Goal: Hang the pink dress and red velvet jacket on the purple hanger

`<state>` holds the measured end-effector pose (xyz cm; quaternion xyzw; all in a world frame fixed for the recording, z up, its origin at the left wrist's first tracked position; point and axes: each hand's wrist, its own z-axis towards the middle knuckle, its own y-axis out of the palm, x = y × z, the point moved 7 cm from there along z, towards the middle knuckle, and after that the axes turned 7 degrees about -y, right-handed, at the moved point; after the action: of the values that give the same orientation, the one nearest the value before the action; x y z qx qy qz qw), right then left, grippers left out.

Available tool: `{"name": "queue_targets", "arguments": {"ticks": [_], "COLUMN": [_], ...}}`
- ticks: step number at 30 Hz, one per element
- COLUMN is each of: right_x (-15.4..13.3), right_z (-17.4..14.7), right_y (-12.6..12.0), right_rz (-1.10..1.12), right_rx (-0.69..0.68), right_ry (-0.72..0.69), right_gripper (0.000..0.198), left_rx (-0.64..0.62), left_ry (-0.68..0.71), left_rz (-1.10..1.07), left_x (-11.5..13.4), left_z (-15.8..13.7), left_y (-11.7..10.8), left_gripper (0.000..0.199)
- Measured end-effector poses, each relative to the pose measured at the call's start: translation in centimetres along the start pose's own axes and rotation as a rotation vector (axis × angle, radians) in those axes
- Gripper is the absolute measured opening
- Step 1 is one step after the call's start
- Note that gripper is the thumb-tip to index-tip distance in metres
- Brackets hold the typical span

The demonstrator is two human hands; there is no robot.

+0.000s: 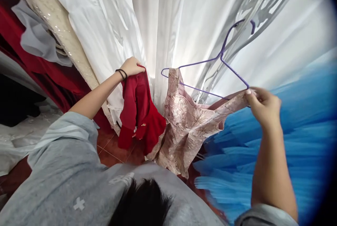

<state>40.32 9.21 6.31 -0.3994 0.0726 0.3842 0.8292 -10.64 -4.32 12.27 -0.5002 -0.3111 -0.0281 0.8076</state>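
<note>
My left hand [133, 66] is closed on the top of a red garment [143, 113] with small gold trim, which hangs down from it. Pinched in my right hand [264, 105] is the shoulder strap of a pink brocade dress [184, 117], at the right end of a purple hanger [219, 55]. The dress's other strap sits over the hanger's left arm. The hanger's hook is up by a grey ornate metal frame. The red garment's lower edge meets the left side of the pink dress.
White drapes [168, 15] hang behind. A blue ruffled tulle garment [302, 141] fills the right side. On the left are a cream sequinned garment [56, 19] and dark red fabric [52, 71]. Red floor tiles [109, 148] show below.
</note>
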Motion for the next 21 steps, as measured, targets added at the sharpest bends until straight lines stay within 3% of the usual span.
{"name": "queue_targets", "arguments": {"ticks": [3, 10, 17, 21], "right_x": [-0.7, -2.1, -3.4, -3.6], "right_z": [-0.4, -1.6, -2.9, -3.5], "right_y": [0.3, 0.4, 1.0, 1.5], "right_rz": [0.108, 0.226, 0.306, 0.304], "right_rx": [-0.102, -0.044, -0.034, -0.039], "right_ry": [-0.04, 0.051, 0.092, 0.1], "right_gripper": [0.044, 0.047, 0.055, 0.057], "left_rx": [0.109, 0.203, 0.022, 0.01], "left_ry": [0.022, -0.078, 0.039, 0.244], "left_rz": [0.113, 0.037, -0.095, -0.347], "left_x": [2.0, 6.8, 12.0, 16.5], "left_z": [2.9, 6.5, 4.3, 1.2], "left_y": [-0.7, 0.2, 5.6, 8.6], "left_gripper": [0.026, 0.008, 0.016, 0.01]}}
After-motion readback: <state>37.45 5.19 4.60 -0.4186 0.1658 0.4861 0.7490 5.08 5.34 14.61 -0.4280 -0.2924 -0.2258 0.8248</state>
